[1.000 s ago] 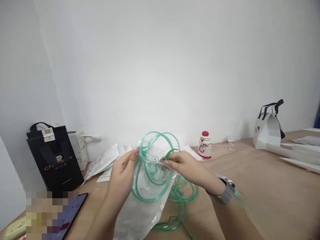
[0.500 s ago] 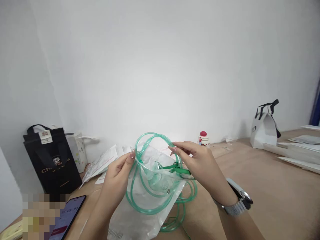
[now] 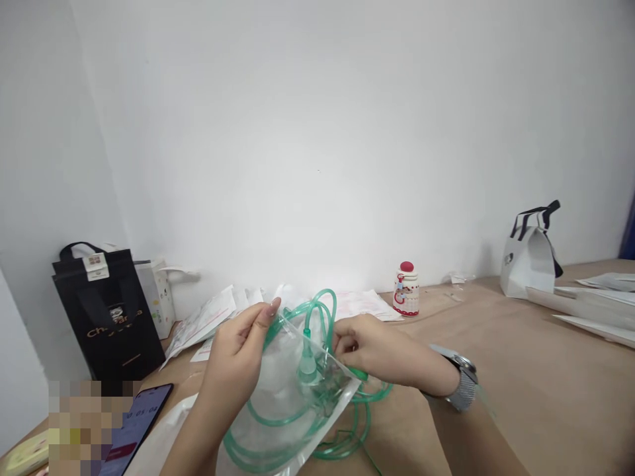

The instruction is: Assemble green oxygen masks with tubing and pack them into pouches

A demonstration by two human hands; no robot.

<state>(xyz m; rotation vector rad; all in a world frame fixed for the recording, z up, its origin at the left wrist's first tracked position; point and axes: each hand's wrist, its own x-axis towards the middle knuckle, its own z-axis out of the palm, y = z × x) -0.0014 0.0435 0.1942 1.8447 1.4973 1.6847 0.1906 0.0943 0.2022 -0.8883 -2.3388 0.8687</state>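
Note:
A clear plastic bag (image 3: 278, 387) hangs tilted in front of me, with my left hand (image 3: 243, 350) pinching its upper edge between thumb and fingers. Coiled green tubing (image 3: 319, 293) lies partly inside the bag, and one loop sticks up out of its mouth. The clear green-tinted oxygen mask (image 3: 308, 370) shows at the bag's opening, joined to the tube. My right hand (image 3: 374, 347) is curled closed at the mouth, against the tubing beside the mask; its fingertips are partly hidden. More green tubing (image 3: 367, 430) rests on the table below.
A phone (image 3: 141, 423) and a black paper bag (image 3: 106, 317) stand at left, with several flat packets (image 3: 203, 317) behind. A red-topped white jar (image 3: 407, 291) is by the wall. A white bag (image 3: 528, 261) and papers (image 3: 590, 304) lie at right.
The tubing coil has gone lower into the plastic bag. My right hand has moved down and left, from the coil's top right to beside the mask. My left hand stays at the bag's edge.

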